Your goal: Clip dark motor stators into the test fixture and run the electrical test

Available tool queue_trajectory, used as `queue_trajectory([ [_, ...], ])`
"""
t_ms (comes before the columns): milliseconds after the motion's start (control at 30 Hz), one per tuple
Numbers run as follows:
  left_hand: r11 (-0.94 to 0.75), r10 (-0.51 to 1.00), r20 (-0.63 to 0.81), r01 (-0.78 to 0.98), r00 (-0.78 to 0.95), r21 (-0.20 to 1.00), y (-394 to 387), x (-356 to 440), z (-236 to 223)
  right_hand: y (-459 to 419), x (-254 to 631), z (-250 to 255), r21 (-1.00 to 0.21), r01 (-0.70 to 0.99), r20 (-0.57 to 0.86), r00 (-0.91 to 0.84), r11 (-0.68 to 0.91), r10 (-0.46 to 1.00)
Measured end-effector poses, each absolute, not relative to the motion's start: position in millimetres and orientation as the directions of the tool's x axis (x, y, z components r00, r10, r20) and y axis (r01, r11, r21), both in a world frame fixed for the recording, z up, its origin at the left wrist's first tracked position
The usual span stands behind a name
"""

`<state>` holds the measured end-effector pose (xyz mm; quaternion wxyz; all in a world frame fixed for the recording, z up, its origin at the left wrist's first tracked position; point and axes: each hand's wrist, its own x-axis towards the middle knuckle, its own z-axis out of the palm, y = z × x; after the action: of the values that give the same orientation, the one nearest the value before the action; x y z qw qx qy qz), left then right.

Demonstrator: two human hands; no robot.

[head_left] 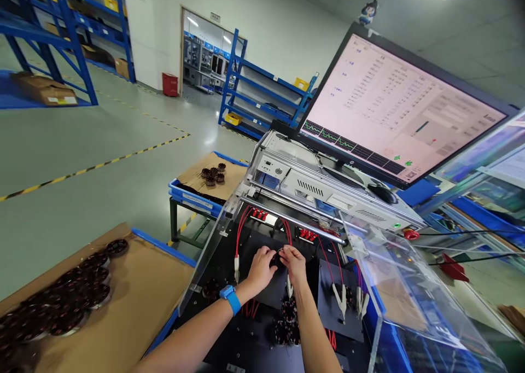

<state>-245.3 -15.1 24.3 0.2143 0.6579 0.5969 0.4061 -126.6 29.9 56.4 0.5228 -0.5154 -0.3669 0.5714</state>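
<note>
My left hand (262, 269), with a blue watch (230, 298) on its wrist, has its fingers closed round a small dark part (275, 258), mostly hidden, which looks like the dark wound coils nearby. Right against it, my right hand (293, 262) pinches at the same spot; whatever lies between its fingertips is too small to make out. Both hands are above the black test bench (262, 296). A white clip (289, 286) on a red lead hangs by my right hand. Dark wound coils (287, 329) lie below, beside my right forearm.
More white clips (339, 302) hang at right, another clip (237, 268) at left. Clear plastic panels (426, 307) flank the bench. Coils (69, 291) cover part of a cardboard-lined tray (151, 285); a second tray (197, 198) stands behind. A monitor (394, 105) rises above the white instrument (328, 190).
</note>
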Motion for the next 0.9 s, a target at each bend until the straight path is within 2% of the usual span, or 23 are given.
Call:
queue_trajectory([
  [367, -0.189, 0.962, 0.268, 0.58, -0.053, 0.792, -13, -245, 25, 34, -130, 50, -0.973, -0.192, -0.143, 0.079, -0.126, 0.987],
  [467, -0.187, 0.963, 0.265, 0.577, -0.054, 0.795, -13, -245, 26, 34, -131, 46, -0.994, -0.093, -0.072, 0.092, -0.064, 0.993],
  [633, -0.19, 0.962, 0.266, 0.556, -0.059, 0.809, -13, -246, 26, 36, -130, 44, -0.983, 0.179, 0.058, 0.061, 0.046, 0.996],
  [733, -0.2, 0.959, 0.277, 0.546, -0.061, 0.813, -12, -246, 25, 37, -128, 47, -0.967, 0.254, 0.029, 0.006, 0.027, 1.0],
  [900, -0.194, 0.961, 0.27, 0.54, -0.065, 0.819, -12, -246, 26, 36, -129, 51, -0.965, 0.261, -0.009, -0.011, -0.005, 1.0],
])
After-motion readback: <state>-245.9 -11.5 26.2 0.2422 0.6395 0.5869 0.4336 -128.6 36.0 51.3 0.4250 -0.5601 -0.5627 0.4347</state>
